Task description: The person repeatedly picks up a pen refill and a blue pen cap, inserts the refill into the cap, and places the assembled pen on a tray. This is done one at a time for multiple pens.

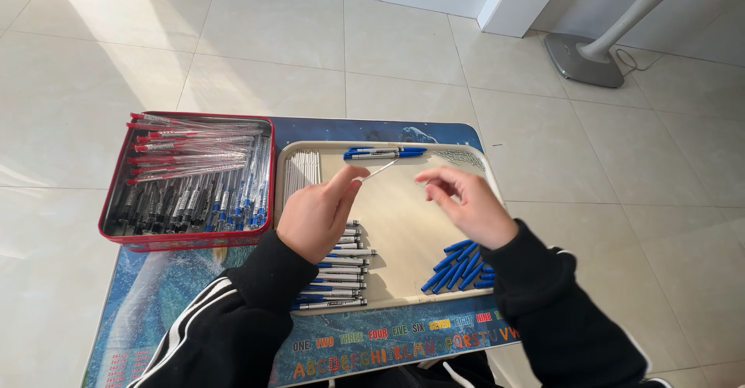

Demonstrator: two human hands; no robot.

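Clear, thin plastic pen refill (378,172) sits pinched in the left hand (318,216); the right hand (464,202) curls half-closed, its fingertip contents unreadable.

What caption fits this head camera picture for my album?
Left hand pinches a thin pen refill over a beige tray of pen parts; right hand hovers beside.

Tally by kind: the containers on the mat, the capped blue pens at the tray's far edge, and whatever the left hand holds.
Red tin: 1
Beige tray: 1
Capped blue pens: 2
Clear refill in left hand: 1
Total: 5
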